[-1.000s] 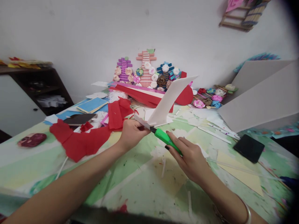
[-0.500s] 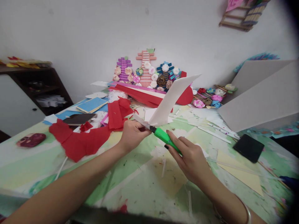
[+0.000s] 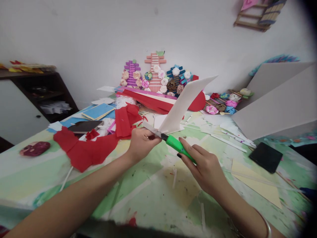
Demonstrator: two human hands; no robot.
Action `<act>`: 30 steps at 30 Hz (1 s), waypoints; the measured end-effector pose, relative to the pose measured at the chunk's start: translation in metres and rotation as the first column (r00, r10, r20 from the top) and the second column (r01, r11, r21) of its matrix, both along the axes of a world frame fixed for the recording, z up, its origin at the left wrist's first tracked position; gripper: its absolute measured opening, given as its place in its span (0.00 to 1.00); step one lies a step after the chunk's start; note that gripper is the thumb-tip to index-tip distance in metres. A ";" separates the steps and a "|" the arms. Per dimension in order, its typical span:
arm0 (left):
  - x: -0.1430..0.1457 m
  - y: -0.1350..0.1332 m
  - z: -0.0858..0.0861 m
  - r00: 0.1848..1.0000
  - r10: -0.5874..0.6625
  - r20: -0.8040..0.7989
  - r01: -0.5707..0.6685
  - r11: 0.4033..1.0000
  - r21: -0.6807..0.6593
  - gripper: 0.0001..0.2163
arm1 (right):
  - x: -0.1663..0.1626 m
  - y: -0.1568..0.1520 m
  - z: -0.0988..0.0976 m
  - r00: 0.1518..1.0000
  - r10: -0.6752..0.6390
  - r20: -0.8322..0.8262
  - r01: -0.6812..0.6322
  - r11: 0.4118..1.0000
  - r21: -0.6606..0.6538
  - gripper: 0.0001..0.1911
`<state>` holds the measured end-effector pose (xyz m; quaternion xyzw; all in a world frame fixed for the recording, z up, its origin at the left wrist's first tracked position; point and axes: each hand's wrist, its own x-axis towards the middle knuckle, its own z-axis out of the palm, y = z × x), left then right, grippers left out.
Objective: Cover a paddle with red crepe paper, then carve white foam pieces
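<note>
My right hand (image 3: 201,162) is wrapped round the green handle of a utility knife (image 3: 177,145). The knife's blade is out and points up and to the left, passing just over my left fingers. With thumb and fingers pinched, my left hand (image 3: 142,143) grips the lower end of a white sheet of card (image 3: 184,102). The card rises from the hand and curves up to the right. Its held edge lies against or just behind the blade; whether the blade is in the card I cannot tell.
Red crepe paper (image 3: 91,148) lies to the left, near blue sheets (image 3: 99,111). Paper-flower crafts (image 3: 156,72) lean on the back wall. A large white folded board (image 3: 274,96) stands at the right, with a black flat object (image 3: 266,157) before it. White strips litter the table (image 3: 148,198).
Hands, knife and card keep nearly the same pose. The whole view has shifted slightly, so everything sits a little farther right; the knife hand is marginally farther from my left hand.
</note>
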<state>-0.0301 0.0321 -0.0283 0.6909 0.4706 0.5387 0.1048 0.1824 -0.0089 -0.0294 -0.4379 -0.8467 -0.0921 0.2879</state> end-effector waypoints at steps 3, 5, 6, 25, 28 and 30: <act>0.000 0.000 0.000 1.000 -0.007 0.014 0.007 1.000 0.003 0.08 | 0.001 0.000 0.000 1.000 0.005 0.000 -0.005 1.000 -0.001 0.23; 0.001 -0.001 0.000 1.000 -0.012 0.019 0.011 1.000 0.015 0.08 | 0.001 0.000 0.000 1.000 0.006 0.003 -0.006 1.000 -0.003 0.22; 0.001 -0.001 0.000 1.000 -0.012 0.019 0.011 1.000 0.023 0.09 | 0.002 0.000 -0.001 1.000 0.006 0.005 -0.006 1.000 -0.006 0.23; 0.002 -0.002 0.005 1.000 -0.018 -0.003 0.018 0.996 0.091 0.14 | 0.012 0.006 -0.003 0.998 0.036 -0.044 -0.038 0.998 -0.049 0.23; 0.002 -0.002 0.006 1.000 -0.022 -0.012 0.023 0.995 0.102 0.16 | 0.013 0.007 -0.003 0.997 0.045 -0.060 -0.050 0.996 -0.080 0.23; 0.002 -0.002 0.006 1.000 -0.025 -0.016 0.026 0.994 0.107 0.15 | 0.014 0.008 -0.004 0.996 0.049 -0.071 -0.056 0.994 -0.099 0.23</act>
